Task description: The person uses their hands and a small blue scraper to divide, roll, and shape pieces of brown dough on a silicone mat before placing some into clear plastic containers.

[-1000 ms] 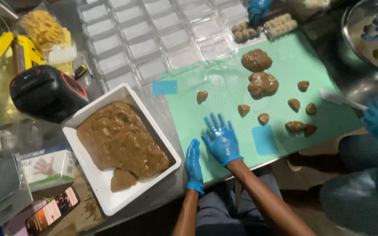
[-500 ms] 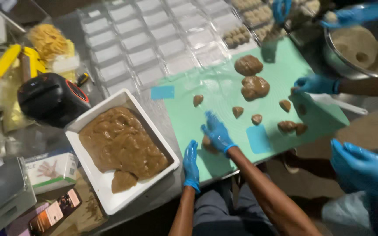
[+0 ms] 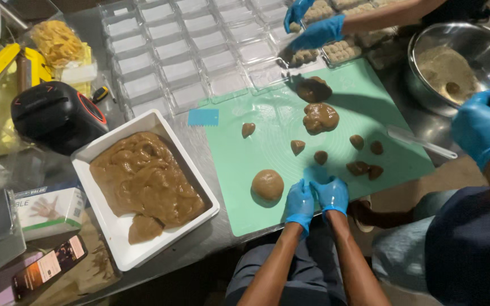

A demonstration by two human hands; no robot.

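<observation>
My left hand [image 3: 300, 202] and right hand [image 3: 330, 194] press together, fingers curled (holding something? can't tell). The dough ball [image 3: 267, 185] beside them could stick to the green mat [image 3: 245, 164].

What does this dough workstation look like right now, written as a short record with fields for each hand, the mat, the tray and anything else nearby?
left hand: blue-gloved left hand, resting on the mat beside the right
right hand: blue-gloved right hand, pressed close to the left
mat: green rectangular cutting mat, with a round smooth brown dough ball and small brown dough pieces
tray: white square tray holding brown dough mass
nearby: clear plastic compartment trays; steel mixing bowl; co-workers' gloved hands
</observation>
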